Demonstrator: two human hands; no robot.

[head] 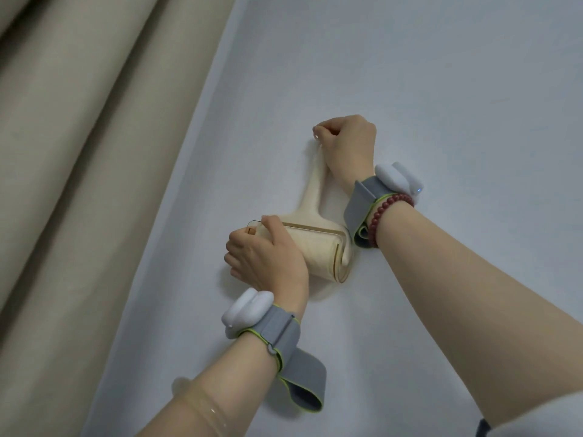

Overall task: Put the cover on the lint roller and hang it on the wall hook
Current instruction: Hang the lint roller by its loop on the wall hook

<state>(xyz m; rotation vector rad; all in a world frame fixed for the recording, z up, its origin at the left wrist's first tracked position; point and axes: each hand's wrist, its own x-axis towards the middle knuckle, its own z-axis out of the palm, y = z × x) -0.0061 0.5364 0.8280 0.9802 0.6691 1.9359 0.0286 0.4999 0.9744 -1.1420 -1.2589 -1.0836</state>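
Note:
A cream lint roller [315, 197] lies against the pale wall [441, 89], handle up and roll end down. A clear cover [328, 250] sits around the roll. My left hand [265, 253] grips the left end of the covered roll. My right hand [344, 143] is closed around the top of the handle, pressed to the wall. The wall hook is hidden behind my right hand.
Beige curtain folds [79, 168] hang along the left side. Both wrists wear grey straps with white devices [246, 313]. A red bead bracelet [391, 212] is on my right wrist.

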